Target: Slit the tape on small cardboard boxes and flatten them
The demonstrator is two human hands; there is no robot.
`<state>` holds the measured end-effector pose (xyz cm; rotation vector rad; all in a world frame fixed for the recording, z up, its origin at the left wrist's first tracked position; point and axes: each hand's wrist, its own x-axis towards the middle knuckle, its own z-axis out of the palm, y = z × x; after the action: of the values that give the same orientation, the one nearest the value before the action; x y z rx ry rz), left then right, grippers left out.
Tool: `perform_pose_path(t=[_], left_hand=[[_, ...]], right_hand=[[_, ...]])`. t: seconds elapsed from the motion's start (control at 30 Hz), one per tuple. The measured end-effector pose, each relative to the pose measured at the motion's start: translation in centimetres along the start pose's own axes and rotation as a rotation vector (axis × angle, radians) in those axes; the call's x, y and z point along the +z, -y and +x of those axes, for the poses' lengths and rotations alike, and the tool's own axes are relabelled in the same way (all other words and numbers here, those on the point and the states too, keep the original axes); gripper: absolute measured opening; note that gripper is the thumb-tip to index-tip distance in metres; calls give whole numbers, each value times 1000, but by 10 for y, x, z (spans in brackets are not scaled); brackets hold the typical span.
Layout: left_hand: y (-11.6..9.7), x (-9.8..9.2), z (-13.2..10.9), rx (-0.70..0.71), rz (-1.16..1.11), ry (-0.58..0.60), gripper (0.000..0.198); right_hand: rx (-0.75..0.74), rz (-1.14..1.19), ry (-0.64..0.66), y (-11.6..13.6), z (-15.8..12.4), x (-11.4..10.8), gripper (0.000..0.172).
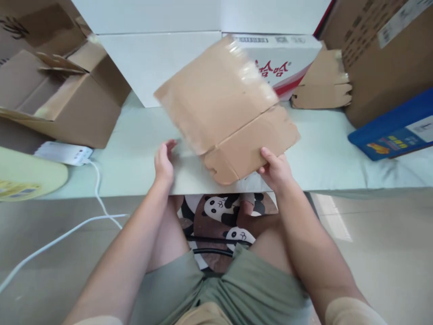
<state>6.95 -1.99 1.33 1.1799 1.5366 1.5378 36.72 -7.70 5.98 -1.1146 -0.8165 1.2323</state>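
Pinched between thumb and fingers of the right hand (275, 170), the flat cardboard piece (219, 106) (creased across its lower part) slants over the frame's centre, while the left hand (164, 164), loosely spread, stands apart, left of centre.

Short cream sleeves (352, 311), loose grey-green shorts (267, 286) creased at the front, tan shirt hem (203, 314)

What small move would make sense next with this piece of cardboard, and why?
Probably bring the left hand to the left edge of the cardboard piece to steady it: only the right hand grips it, thumb on top, while the left seems empty, close by but apart.
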Motion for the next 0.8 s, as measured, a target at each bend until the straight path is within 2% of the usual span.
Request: perform_pose_path(t=[0.1, 0.17, 0.23, 0.43, 0.6, 0.7, 0.8], left_hand=[[10, -2, -6, 137, 304, 101, 29], [10, -2, -9, 191, 404, 167, 21], [7, 0, -10, 206, 441, 190, 17], [1, 0, -10, 211, 477, 232, 32], [1, 0, -11, 229, 469, 266, 40], [2, 0, -10, 249, 480, 283, 41], [3, -1, -8, 266, 496, 289, 41]], right_hand=[[-180, -19, -287, 4, 9, -6, 58], [-271, -76, -480, 6, 15, -15, 58], [-321, -149, -602, 10, 21, -28, 54], [-407, -288, -759, 30, 24, -89, 42], [-350, -461, -842, 59, 24, -134, 33], [-317, -504, -878, 84, 57, -146, 31], [-290, -558, -842, 109, 109, -148, 29]])
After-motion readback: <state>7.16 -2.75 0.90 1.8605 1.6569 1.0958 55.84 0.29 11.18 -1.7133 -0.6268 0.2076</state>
